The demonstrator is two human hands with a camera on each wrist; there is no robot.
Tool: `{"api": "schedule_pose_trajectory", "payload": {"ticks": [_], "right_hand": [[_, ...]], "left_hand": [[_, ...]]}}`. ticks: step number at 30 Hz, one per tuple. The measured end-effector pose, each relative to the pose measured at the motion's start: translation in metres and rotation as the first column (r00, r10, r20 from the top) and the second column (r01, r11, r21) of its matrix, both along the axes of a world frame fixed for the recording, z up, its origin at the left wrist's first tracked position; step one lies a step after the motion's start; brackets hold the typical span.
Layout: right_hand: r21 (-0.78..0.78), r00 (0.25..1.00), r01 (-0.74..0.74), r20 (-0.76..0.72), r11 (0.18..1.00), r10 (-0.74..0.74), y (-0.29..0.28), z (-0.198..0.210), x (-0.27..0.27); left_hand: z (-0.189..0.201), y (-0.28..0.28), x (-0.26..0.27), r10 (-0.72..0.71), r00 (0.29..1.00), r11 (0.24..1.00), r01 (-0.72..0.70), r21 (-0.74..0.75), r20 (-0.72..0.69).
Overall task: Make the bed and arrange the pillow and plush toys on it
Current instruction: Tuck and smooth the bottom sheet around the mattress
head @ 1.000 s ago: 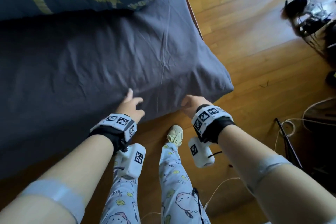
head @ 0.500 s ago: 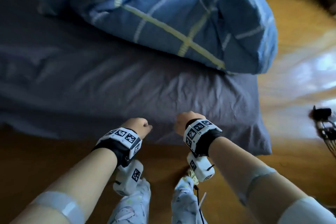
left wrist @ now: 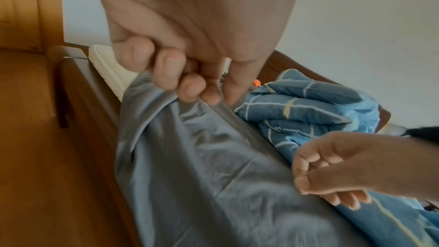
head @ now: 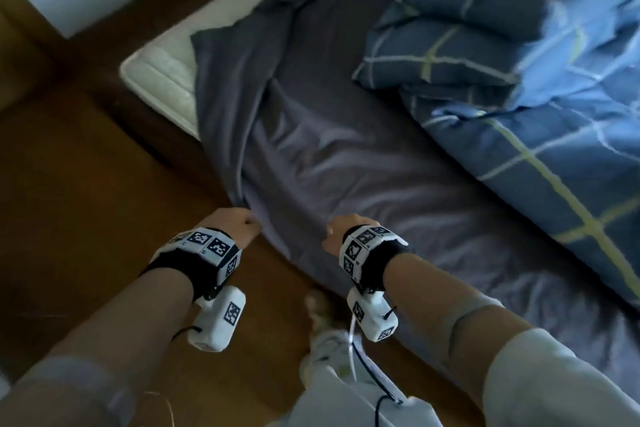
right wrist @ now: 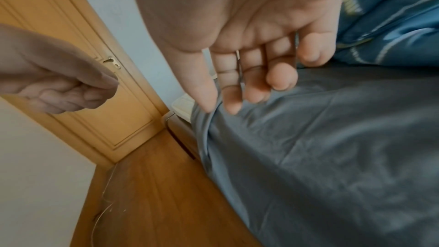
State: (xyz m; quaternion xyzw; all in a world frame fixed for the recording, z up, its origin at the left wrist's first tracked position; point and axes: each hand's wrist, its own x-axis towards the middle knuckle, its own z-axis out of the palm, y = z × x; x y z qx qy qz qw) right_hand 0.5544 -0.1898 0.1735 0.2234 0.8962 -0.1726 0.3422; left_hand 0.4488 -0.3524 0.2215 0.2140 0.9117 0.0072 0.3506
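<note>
A grey sheet [head: 346, 166] lies rumpled on the bed, pulled back from the bare white mattress [head: 162, 76] corner at the upper left. A blue checked duvet [head: 519, 80] is heaped on the right half. My left hand [head: 249, 222] grips the sheet's near edge, and in the left wrist view its curled fingers [left wrist: 185, 89] pinch a fold of the sheet [left wrist: 202, 176]. My right hand [head: 332, 236] hovers beside it, fingers relaxed just over the sheet [right wrist: 332, 147], holding nothing. No pillow or plush toy is in view.
The wooden floor [head: 86, 201] runs along the bed's near side, where my feet [head: 318, 308] stand. A dark wooden bed frame [left wrist: 83, 91] edges the mattress. A wooden door [right wrist: 83, 63] and a white wall stand beyond the corner. A thin cable [right wrist: 104, 213] lies on the floor.
The view has swung from the bed's right corner to its left one. Both hands moved left along the edge. My left hand went from resting flat on the sheet to gripping it.
</note>
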Motion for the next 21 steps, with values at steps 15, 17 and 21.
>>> {"api": "schedule_pose_trajectory", "payload": {"ticks": [15, 17, 21], "right_hand": [[0.027, 0.925, -0.358, -0.128, 0.933, 0.359, -0.038, 0.012, -0.353], [-0.003, 0.935, -0.341, -0.104, 0.940, 0.339, -0.055, 0.013, -0.399], [-0.018, 0.928, -0.370, -0.049, 0.929, 0.369, -0.095, 0.005, -0.481]], "left_hand": [[0.023, -0.055, -0.293, 0.089, 0.993, 0.995, -0.092, -0.044, -0.074], [0.023, -0.079, -0.324, 0.161, 0.986, 0.987, -0.162, -0.009, -0.046], [0.007, -0.128, -0.383, 0.216, 0.976, 0.976, -0.216, -0.007, 0.013]]}}
